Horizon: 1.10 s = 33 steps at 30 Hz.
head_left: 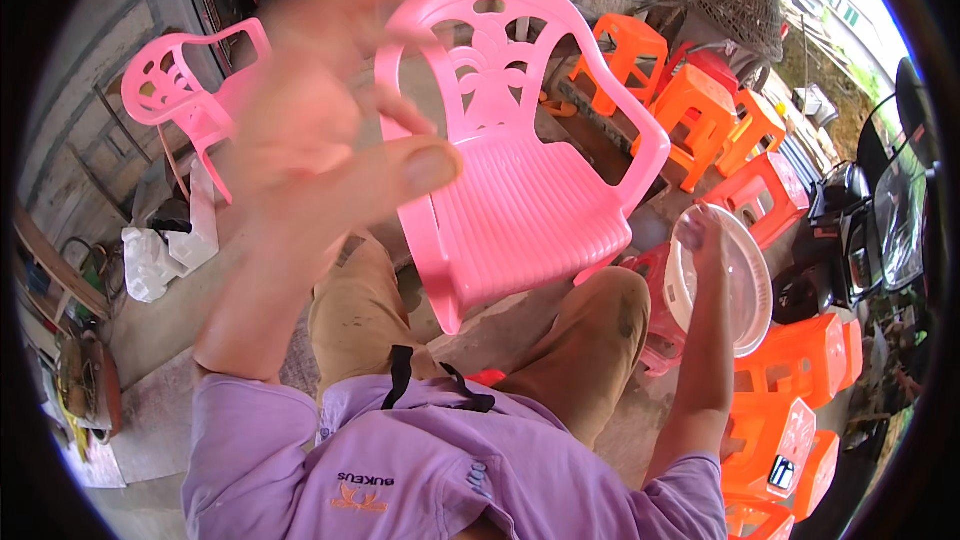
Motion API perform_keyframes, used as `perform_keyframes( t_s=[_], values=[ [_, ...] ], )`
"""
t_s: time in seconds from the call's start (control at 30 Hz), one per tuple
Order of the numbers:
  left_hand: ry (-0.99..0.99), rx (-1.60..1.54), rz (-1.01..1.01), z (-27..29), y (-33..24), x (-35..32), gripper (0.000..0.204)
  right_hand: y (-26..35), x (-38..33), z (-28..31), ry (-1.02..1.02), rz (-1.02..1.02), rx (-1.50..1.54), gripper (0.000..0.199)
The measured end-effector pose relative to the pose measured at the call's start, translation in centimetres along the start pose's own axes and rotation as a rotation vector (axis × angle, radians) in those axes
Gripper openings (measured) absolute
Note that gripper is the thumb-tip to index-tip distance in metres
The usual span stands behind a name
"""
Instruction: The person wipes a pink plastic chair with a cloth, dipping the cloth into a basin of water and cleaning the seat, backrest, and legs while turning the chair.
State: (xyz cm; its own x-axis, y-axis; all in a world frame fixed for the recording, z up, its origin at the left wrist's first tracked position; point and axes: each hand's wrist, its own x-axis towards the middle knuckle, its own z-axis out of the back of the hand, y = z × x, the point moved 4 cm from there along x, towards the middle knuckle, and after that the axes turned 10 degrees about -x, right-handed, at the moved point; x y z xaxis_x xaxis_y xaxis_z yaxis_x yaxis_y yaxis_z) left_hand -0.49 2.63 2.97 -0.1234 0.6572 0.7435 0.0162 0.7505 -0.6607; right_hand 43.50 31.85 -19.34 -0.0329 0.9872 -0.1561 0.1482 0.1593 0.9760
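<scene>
In the head view, a pink chair (530,205) stands just ahead of the person's knees (615,305). It faces the person, with its ribbed seat toward them and its cut-out back, patterned like a plant, at the far side.

The left hand (320,115) is raised close to the camera and blurred, hiding part of the chair's left-hand arm. Its grip is loose: the thumb points right, apart from the upper fingers, and nothing shows between them. I cannot tell whether the hand touches the chair.

The right hand (703,228) reaches out to the right, into a pale, see-through tub (745,290) with a white rim. The fingers are too small and unclear there to tell how far the grip is closed or whether it has hold of anything. The tub is beside the right knee, over a pink-red stool (660,315).

To the left, a second chair (195,105), also pink, stands by the wall (80,130), and white foam (175,255) lies below it. Orange stools (695,110) stand beyond the chair to the right, with a woven basket (735,5) behind them. A red stool (770,195) stands just past the tub, and more orange stools are grouped on the nearer side of it, at lower right. The person wears a lilac shirt (540,485) and stained tan trousers (365,300).
</scene>
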Motion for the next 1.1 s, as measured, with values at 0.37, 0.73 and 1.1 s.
perform_keyframes(
  t_s=[0.37,0.73,1.1],
  values=[
    [-0.211,0.029,0.818,-1.5,21.0,-12.3,0.036,-4.8,-5.3,-23.0,0.474,-0.068,0.17,0.037],
    [-0.297,-0.134,0.882,-2.2,25.3,-12.0,0.011,-7.1,-8.0,-24.2,0.651,0.0,-0.061,0.056],
    [-0.425,-0.418,0.553,-1.3,21.5,-8.4,0.01,-10.9,-3.7,-19.0,0.19,-0.209,-0.213,0.043]
  ],
)
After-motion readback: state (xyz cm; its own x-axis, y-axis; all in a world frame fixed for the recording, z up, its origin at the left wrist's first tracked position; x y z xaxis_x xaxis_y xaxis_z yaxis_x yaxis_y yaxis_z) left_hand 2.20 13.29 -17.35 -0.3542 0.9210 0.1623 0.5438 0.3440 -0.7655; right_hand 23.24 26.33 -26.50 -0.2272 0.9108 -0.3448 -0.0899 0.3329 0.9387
